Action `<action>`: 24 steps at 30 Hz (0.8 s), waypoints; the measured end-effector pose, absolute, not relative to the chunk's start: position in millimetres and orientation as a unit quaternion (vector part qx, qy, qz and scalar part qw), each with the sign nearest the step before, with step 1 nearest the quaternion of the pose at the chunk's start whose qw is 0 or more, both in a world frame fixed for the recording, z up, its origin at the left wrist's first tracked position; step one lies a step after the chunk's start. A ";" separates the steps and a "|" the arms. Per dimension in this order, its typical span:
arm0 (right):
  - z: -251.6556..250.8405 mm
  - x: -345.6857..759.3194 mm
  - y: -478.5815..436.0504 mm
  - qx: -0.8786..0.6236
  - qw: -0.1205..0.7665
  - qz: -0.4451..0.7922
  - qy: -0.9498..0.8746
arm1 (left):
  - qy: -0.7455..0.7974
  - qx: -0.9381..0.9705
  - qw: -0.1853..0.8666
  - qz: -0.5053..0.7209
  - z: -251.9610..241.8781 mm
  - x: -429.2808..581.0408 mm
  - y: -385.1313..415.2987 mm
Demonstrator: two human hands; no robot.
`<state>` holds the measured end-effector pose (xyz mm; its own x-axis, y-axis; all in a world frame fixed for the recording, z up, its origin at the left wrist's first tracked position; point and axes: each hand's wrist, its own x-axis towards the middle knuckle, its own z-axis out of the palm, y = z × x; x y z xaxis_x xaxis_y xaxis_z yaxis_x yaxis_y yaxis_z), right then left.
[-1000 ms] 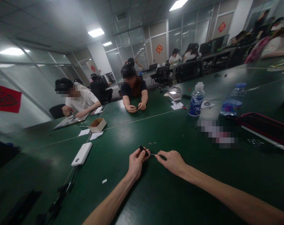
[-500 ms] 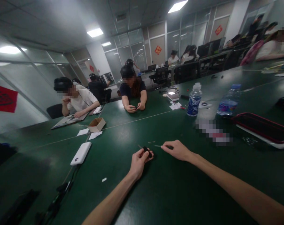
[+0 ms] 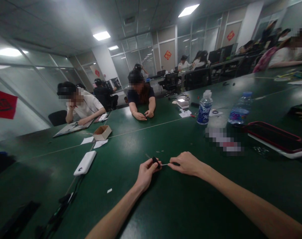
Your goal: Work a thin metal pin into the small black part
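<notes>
My left hand [image 3: 146,172] is closed around a small black object [image 3: 155,162], whose exact kind I cannot make out. Between thumb and fingertips, my right hand [image 3: 184,163] pinches a thin pale stick [image 3: 164,164]. The stick's far end reaches the right side of the black object; whether it touches or enters it is too small to tell. Just beyond my hands, a few tiny pale scraps [image 3: 159,151] lie on the green table [image 3: 131,205].
A white power bank [image 3: 85,163] with black cables lies left, near an open cardboard box [image 3: 102,132] and papers. Two bottles, a blue-labelled one [image 3: 204,108] and a blue-capped one [image 3: 241,108], stand right, beside a red-edged phone-like device [image 3: 275,132]. A person [image 3: 141,96] sits opposite.
My right hand has moved slightly down and left, bringing the stick's end to the black object. My left hand has shifted only a little. The person opposite has opened one hand.
</notes>
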<state>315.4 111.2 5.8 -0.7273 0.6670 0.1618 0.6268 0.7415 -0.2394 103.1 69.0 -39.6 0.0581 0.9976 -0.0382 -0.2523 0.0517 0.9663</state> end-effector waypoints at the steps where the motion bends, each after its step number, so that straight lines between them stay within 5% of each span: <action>1: 8.5 314.7 109.5 -0.350 0.113 0.069 -0.927 | 0.431 0.437 0.583 0.532 -40.0 103.0 69.3; 5: 11.5 309.9 101.4 -0.366 0.097 0.038 -0.925 | 0.432 0.432 0.581 0.538 -43.0 102.6 70.8; 16: -19.7 276.0 79.1 -0.495 0.242 0.186 -0.813 | 0.416 0.327 0.564 0.634 -41.6 102.9 73.7; 24: -15.2 292.3 93.5 -0.446 0.194 0.157 -0.860 | 0.431 0.367 0.578 0.588 -38.4 99.4 73.5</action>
